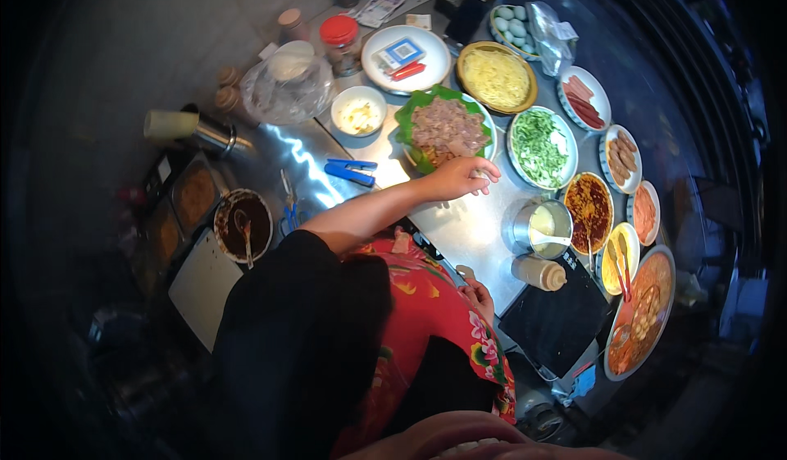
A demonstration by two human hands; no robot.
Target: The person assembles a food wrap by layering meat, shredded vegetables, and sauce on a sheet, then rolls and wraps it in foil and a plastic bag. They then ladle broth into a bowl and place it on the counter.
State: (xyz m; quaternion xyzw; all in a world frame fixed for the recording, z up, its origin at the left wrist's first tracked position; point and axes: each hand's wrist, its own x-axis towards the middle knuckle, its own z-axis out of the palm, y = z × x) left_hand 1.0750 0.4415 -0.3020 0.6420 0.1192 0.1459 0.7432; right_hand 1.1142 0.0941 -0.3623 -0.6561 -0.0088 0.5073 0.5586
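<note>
My left hand (466, 178) is over the steel counter (467, 238), just in front of a plate of sliced meat (447, 125) laid on green leaves (409, 115). Its fingers are curled, and a small pale patch shows between them; whether they hold something is unclear. Low by the counter's edge is my right hand (481, 299), partly hidden behind my red floral apron (424, 300). A small pale thing (465, 271) lies close to it, and its grip cannot be made out. To the right stand a steel pot (521, 231) with a white spoon and a squeeze bottle (538, 273) lying tilted.
Bowls of shredded greens (538, 143), yellow shreds (497, 75), chilli sauce (587, 205) and sausages (622, 155) line the far side. A black hot plate (556, 321) adjoins a large stew pan (645, 300). Leftward are a blue stapler (350, 171), scissors (292, 217) and a dark sauce pot (237, 238).
</note>
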